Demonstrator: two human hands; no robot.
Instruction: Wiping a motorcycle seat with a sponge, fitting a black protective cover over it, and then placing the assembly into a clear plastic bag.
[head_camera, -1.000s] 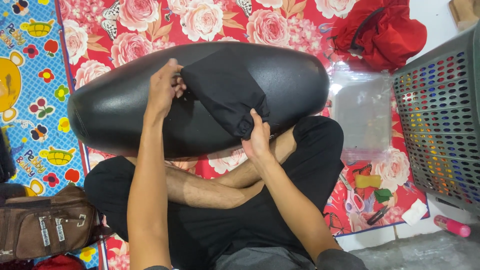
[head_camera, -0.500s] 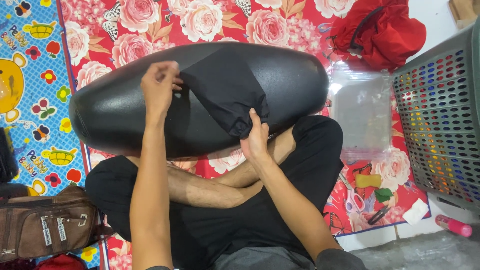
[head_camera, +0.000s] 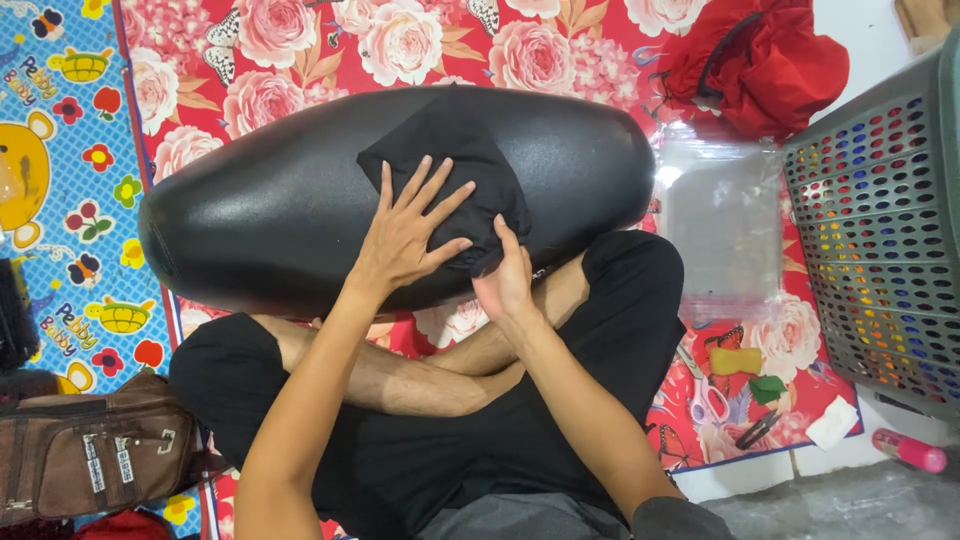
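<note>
Cloth — black, folded into a rough square — lies on top of the long black seat, toward its right half. The seat rests lengthwise across my crossed legs and over the red flowered mat.

My left hand lies flat on the cloth, fingers spread wide and pointing away from me, palm pressing down; it grasps nothing. My right hand sits at the near lower corner of the cloth, thumb on top and fingers curled under the edge — a pinch closed on the fabric where it hangs over the seat's near side. The two hands are just beside each other, nearly touching at the cloth's lower edge.

Surroundings: a clear plastic bag lies on the mat to the right of the seat, touching its end or nearly so; I cannot tell which. Beyond it stands a grey basket with round holes. A red garment is bunched at the far right of the mat. A brown bag sits at my left, on the blue patterned mat. Small items, including scissors, lie near my right knee.
</note>
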